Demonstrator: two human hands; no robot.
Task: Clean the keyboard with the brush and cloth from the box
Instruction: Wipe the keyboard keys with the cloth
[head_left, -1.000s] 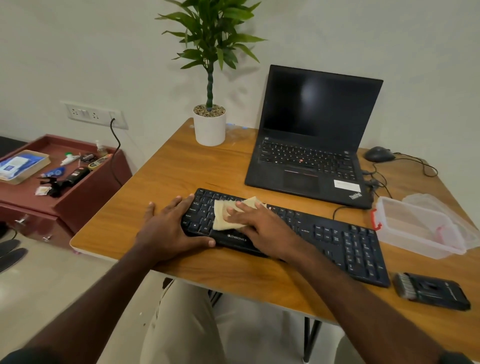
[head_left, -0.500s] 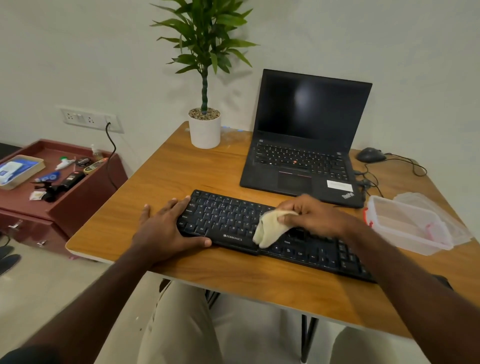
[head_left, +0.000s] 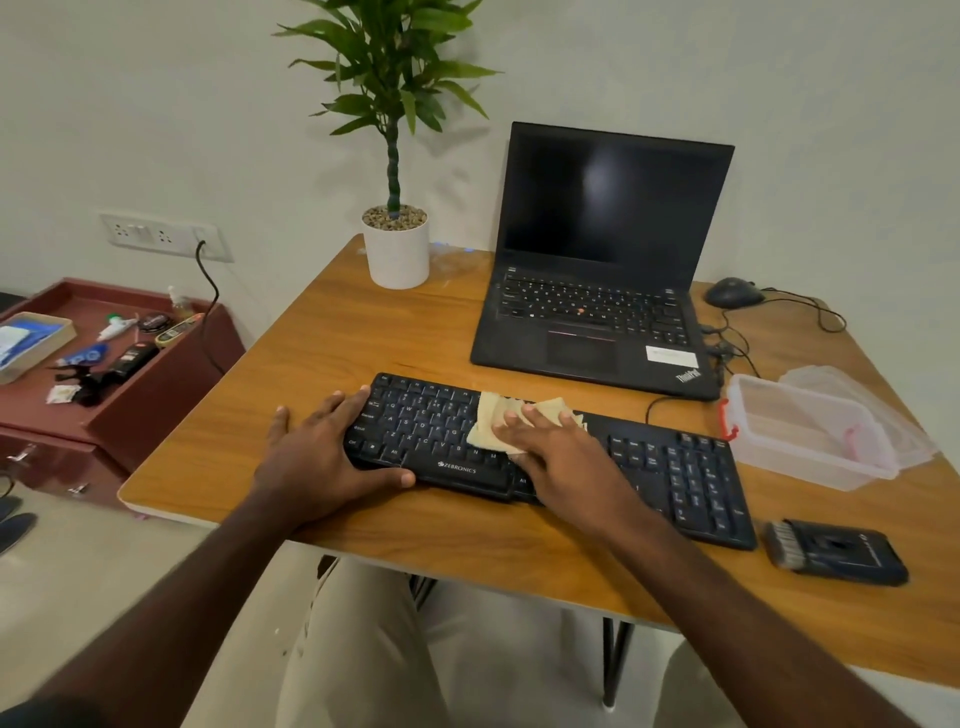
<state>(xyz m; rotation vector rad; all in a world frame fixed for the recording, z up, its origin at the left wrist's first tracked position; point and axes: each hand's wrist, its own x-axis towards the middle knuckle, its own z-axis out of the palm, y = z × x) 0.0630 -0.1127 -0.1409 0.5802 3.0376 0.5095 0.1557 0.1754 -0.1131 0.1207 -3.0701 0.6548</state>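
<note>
A black keyboard (head_left: 675, 467) lies across the front of the wooden desk (head_left: 363, 343). My left hand (head_left: 317, 457) grips its left end, thumb along the front edge. My right hand (head_left: 561, 452) presses flat on a beige cloth (head_left: 491, 421) spread over the keys in the keyboard's middle. A black brush (head_left: 836, 551) with bristles at its left end lies on the desk to the right of the keyboard. The clear plastic box (head_left: 800, 436) stands open behind the brush, its lid (head_left: 841, 389) leaning beside it.
An open black laptop (head_left: 597, 291) sits behind the keyboard, with a potted plant (head_left: 396, 249) to its left and a wired mouse (head_left: 733, 292) to its right. Cables trail near the box. A low red cabinet (head_left: 130, 384) with small items stands left of the desk.
My right hand swept the cloth from the left keys to the right middle, bunching it, and has now come back left with the cloth laid flat. My left hand stayed on the keyboard's end.
</note>
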